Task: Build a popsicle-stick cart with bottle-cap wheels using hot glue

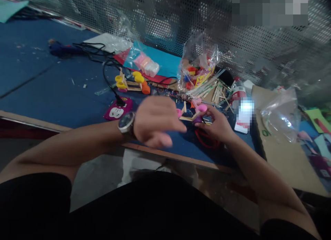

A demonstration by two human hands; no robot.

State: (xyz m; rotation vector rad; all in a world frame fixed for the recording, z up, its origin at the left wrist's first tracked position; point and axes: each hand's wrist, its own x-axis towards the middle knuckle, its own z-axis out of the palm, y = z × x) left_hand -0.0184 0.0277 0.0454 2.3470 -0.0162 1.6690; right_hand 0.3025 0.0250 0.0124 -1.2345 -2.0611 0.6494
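Observation:
My right hand (216, 124) is closed at the right end of a small wooden-stick frame (186, 118) with pink and purple caps on it. Its thumb and fingers pinch near the purple cap (198, 119), just below a pink cap (202, 108). My left hand (155, 121), blurred and wearing a watch (126, 122), hovers left of this frame, over the table edge. Its thumb and forefinger are apart with nothing visible between them; the other fingers are hidden. Behind it lies a similar stick frame (132, 85) with yellow and orange caps.
A magenta box (118, 108) with a black cable is at left on the blue table (26, 67). Behind lie a clear bag of coloured caps (198, 69), loose sticks (219, 91) and blue card (165, 59). A bottle (238, 91), phone (243, 121) and cardboard (281, 153) stand right.

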